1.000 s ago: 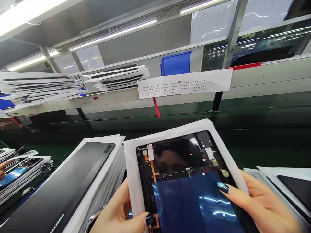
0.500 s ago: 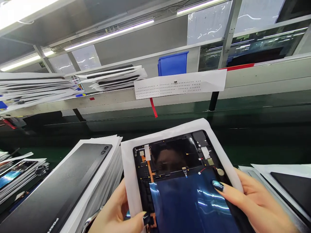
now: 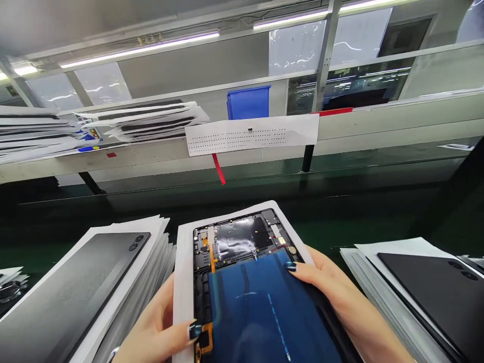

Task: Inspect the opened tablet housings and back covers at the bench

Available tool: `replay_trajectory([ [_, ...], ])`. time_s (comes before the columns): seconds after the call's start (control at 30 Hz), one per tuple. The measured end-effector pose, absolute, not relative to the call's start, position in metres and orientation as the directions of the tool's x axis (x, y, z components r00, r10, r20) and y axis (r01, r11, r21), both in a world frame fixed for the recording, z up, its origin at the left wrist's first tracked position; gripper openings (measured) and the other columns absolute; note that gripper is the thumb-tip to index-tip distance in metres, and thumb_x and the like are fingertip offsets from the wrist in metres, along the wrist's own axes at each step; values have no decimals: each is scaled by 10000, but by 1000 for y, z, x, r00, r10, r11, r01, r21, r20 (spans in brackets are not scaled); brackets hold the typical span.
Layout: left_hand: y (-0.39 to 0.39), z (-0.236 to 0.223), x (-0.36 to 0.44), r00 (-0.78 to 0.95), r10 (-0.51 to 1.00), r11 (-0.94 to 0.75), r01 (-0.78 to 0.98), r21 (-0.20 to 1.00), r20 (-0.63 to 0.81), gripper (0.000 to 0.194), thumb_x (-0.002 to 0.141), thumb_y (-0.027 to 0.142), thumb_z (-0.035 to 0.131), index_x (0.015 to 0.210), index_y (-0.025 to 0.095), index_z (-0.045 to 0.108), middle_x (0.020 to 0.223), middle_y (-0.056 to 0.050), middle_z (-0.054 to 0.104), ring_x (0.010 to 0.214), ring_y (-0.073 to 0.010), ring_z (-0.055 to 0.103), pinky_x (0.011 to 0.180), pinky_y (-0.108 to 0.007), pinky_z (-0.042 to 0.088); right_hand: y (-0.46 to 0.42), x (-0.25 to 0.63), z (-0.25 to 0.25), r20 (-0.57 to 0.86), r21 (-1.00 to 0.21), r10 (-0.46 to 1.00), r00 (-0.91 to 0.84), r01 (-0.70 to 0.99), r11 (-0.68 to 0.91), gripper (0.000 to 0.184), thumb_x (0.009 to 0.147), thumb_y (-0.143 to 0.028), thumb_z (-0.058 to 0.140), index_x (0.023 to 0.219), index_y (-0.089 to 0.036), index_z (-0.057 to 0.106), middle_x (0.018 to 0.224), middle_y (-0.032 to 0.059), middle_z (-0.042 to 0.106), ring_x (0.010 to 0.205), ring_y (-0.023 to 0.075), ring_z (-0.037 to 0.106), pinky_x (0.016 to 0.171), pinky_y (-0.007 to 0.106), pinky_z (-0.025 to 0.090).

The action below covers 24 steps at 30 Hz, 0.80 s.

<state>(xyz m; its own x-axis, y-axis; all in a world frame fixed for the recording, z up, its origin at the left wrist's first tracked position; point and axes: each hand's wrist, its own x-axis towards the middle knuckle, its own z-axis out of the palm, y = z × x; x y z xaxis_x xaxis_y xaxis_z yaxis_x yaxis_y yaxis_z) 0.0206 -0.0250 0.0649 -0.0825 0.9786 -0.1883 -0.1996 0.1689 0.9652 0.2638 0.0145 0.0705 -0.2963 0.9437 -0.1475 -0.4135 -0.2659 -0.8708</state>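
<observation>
Both my hands hold an opened tablet (image 3: 242,282) that lies on a white paper sheet (image 3: 183,282). Its back is off, showing a black chassis, orange flex cables and a glossy blue battery panel. My left hand (image 3: 159,327) grips the lower left edge, with the thumb on the tablet's lower corner near an orange flex. My right hand (image 3: 333,287) holds the right side, with its fingertips resting on the blue panel. The tablet's bottom end runs out of the frame.
A stack of dark tablets on white sheets (image 3: 83,287) lies to the left, and another stack (image 3: 427,297) lies to the right. Behind is a green conveyor belt (image 3: 264,201). On the shelf beyond are paper-wrapped stacks (image 3: 151,121) and a blue bin (image 3: 248,103).
The whole view has swung left and the tablet sits lower and further away. Its black plate now shows a different reflection. The other person's hand at the left edge has left the view.
</observation>
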Motion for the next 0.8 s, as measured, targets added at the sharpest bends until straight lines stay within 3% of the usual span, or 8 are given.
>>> replay_trajectory([
  [0.27,-22,64,17,-10,980,192,-215,957,-199,650,483,432,964,1074,246,766,902,-38,791,569,-165,651,528,-249,541,19,263,65,-155,-860,934,-323,-422,-288,362,793,-355,744,1126,-213,755,909,57,787,818,257,736,757,353,583],
  [0.47,-22,65,16,9,975,216,-248,944,-220,662,468,434,970,1066,254,751,902,-52,790,798,-280,738,517,-242,540,20,263,63,-161,-856,938,-308,-429,-288,412,765,-352,756,1148,-199,749,868,57,786,779,246,732,693,320,567],
  [0.8,-19,67,19,-6,960,266,-292,919,-280,693,454,388,977,1078,209,734,931,-91,813,918,-365,751,597,-307,590,29,263,60,-148,-845,928,-342,-444,-298,350,776,-304,730,1109,-197,747,907,53,794,760,220,725,635,272,539],
])
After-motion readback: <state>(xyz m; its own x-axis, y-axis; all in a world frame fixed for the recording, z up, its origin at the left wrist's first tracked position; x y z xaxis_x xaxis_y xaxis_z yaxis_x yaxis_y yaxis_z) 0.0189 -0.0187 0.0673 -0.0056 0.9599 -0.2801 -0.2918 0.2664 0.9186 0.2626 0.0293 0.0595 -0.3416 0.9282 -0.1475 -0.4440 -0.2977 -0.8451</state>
